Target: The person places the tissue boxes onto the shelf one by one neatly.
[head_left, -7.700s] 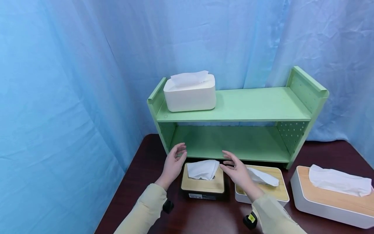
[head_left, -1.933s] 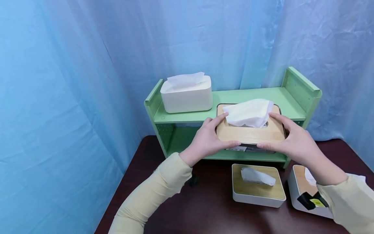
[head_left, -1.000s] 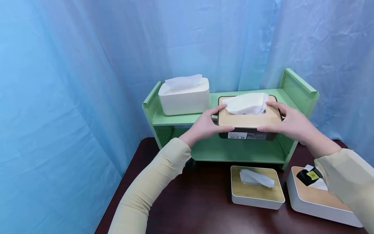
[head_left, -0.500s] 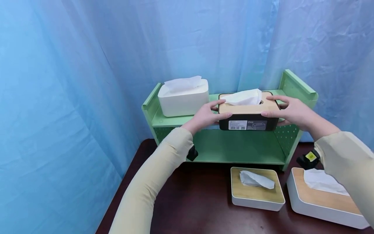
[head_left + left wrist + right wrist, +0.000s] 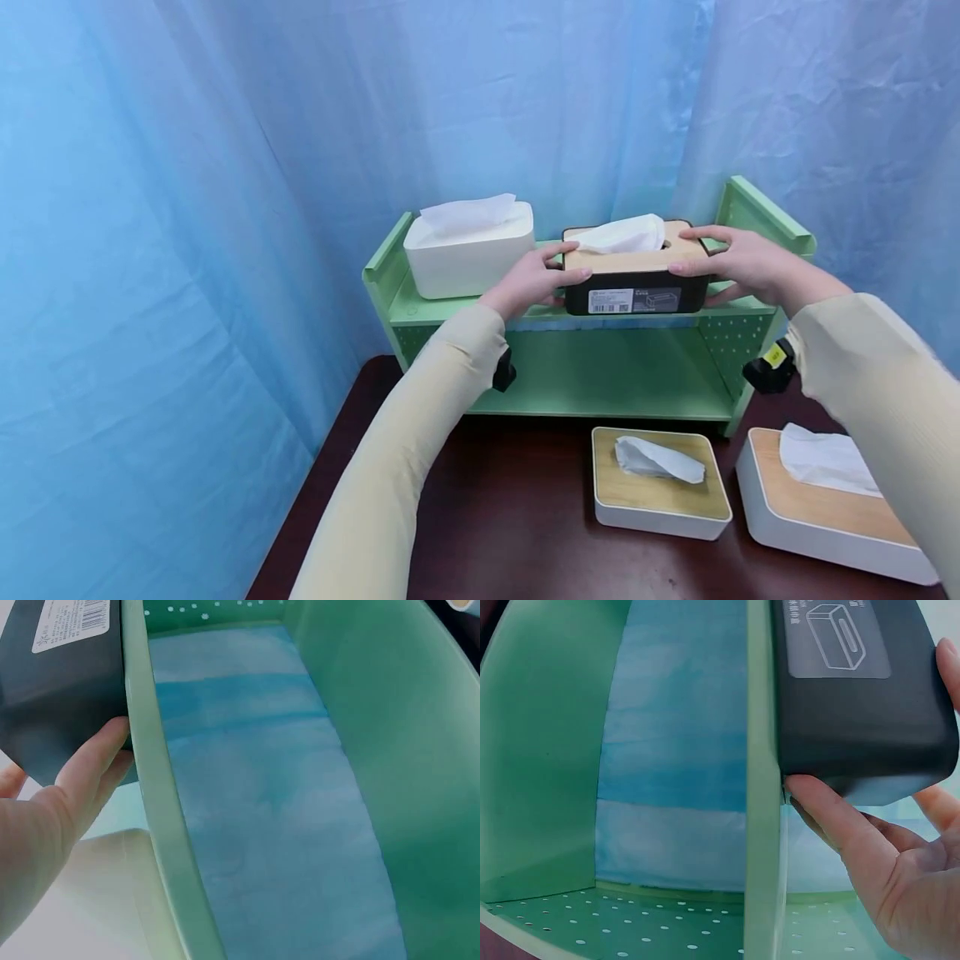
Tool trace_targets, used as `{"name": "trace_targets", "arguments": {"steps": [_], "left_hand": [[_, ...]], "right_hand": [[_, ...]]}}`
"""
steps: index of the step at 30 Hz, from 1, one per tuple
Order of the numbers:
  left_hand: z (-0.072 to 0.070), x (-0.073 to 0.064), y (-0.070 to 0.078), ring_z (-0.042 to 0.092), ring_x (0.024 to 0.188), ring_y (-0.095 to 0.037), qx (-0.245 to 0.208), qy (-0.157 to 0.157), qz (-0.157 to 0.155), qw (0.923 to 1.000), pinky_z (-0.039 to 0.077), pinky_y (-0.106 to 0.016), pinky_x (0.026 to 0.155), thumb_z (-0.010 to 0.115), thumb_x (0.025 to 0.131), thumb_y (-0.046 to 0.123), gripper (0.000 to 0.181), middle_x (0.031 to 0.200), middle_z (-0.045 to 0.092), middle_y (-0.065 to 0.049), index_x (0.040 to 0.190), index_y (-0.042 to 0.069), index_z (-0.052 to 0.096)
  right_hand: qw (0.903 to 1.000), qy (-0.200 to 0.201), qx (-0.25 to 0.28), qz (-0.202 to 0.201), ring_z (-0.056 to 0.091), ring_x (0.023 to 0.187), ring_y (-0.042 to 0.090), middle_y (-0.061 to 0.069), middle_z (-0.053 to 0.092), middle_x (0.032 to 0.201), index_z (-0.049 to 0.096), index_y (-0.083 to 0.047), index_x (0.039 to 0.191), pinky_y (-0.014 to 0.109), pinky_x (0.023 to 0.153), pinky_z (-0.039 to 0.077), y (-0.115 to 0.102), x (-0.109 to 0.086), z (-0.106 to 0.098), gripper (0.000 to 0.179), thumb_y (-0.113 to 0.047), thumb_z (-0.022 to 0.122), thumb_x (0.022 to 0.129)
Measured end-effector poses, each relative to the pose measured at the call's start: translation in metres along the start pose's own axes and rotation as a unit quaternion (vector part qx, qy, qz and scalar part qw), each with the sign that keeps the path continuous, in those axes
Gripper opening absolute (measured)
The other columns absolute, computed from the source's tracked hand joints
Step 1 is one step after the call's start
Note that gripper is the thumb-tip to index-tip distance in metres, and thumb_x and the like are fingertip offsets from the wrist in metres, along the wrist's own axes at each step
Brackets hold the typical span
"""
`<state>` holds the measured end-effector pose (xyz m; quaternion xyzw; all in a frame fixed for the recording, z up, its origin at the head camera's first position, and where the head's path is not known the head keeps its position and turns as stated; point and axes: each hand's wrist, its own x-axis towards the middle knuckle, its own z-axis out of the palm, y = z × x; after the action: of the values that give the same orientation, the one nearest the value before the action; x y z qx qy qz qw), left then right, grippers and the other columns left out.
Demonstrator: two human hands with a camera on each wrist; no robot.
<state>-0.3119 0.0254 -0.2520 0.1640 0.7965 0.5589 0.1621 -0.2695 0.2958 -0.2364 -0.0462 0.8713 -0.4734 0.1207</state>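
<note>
**Two-handed tissue box hold at the top shelf: mind your fingertips**

My take on doing this well: keep both ends level and squeeze evenly, so the black tissue box (image 5: 637, 271) doesn't skew. The fingers down by its bottom corners look like the weak spot to me. They sit right by the front edge of the green shelf (image 5: 615, 375), so I'd ease them out one side at a time instead of letting the weight pinch them. Also, don't drift left: the white box (image 5: 471, 257) is just beside your knuckles. And go easy on the tissue (image 5: 622, 235), since the left forefinger is close to its end.

As for where it sits, the black box is right between the two hands, at the front of the top board. Can't tell if it's actually resting there. The left hand (image 5: 531, 279) curls around the left end, the right hand (image 5: 750, 265) around the right. Both are spread about as tall as the box, thumbs on the front face, forefingers over the lid, other fingers low on the ends.
</note>
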Motion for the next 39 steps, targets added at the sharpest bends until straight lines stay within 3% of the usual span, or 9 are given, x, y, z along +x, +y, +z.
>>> {"name": "trace_targets", "arguments": {"steps": [3,7,16,23,31,39], "left_hand": [[-0.001,0.005,0.003,0.06,0.109,-0.026,0.007,-0.004,-0.008,0.9999,0.054,-0.039,0.085,0.064,0.091,0.021,0.062,0.134,0.051,-0.017,0.147,0.022,0.036],[-0.001,0.01,0.006,0.058,0.114,-0.026,0.019,-0.007,-0.012,0.9997,0.054,-0.039,0.085,0.062,0.092,0.021,0.062,0.136,0.05,-0.017,0.148,0.022,0.034],[0.002,0.016,0.011,0.056,0.117,-0.024,0.026,0.014,-0.021,0.9994,0.052,-0.041,0.088,0.062,0.093,0.022,0.06,0.138,0.049,-0.015,0.147,0.022,0.036],[0.008,0.019,0.009,0.055,0.118,-0.025,0.043,0.037,0.005,0.9984,0.052,-0.041,0.089,0.059,0.094,0.024,0.058,0.14,0.047,-0.015,0.147,0.02,0.036],[0.015,0.02,0.007,0.056,0.115,-0.025,0.05,0.072,0.024,0.9959,0.052,-0.041,0.087,0.058,0.095,0.023,0.053,0.136,0.05,-0.015,0.145,0.018,0.041],[0.016,0.02,0.005,0.057,0.112,-0.022,0.028,0.104,0.024,0.9939,0.052,-0.036,0.087,0.059,0.094,0.024,0.054,0.137,0.051,-0.012,0.145,0.019,0.041]], "right_hand": [[0.9999,-0.01,0.009,0.009,0.036,0.128,0.049,0.037,0.009,0.149,0.001,-0.015,0.154,0.047,0.085,0.053,-0.003,0.004,-0.003,0.087,-0.036,0.059,0.093],[0.9996,-0.013,0.015,0.02,0.026,0.132,0.054,0.036,0.009,0.149,-0.002,-0.014,0.153,0.048,0.087,0.051,-0.004,0.009,-0.007,0.086,-0.035,0.057,0.094],[0.9994,-0.016,0.021,0.022,0.025,0.133,0.053,0.035,0.009,0.151,-0.003,-0.015,0.153,0.05,0.092,0.048,-0.002,0.016,-0.01,0.086,-0.036,0.056,0.094],[0.9996,0.003,0.014,0.024,0.026,0.133,0.052,0.033,0.003,0.152,-0.002,-0.014,0.153,0.05,0.093,0.048,-0.002,0.017,-0.01,0.087,-0.04,0.056,0.094],[0.9985,0.043,0.026,0.024,0.026,0.135,0.05,0.031,0.001,0.153,-0.004,-0.012,0.153,0.051,0.096,0.044,-0.004,0.017,-0.004,0.091,-0.042,0.057,0.093],[0.9942,0.098,0.039,0.025,0.035,0.131,0.044,0.029,0.003,0.154,-0.003,-0.014,0.153,0.053,0.099,0.041,-0.005,0.02,0.005,0.093,-0.045,0.058,0.09]]}}
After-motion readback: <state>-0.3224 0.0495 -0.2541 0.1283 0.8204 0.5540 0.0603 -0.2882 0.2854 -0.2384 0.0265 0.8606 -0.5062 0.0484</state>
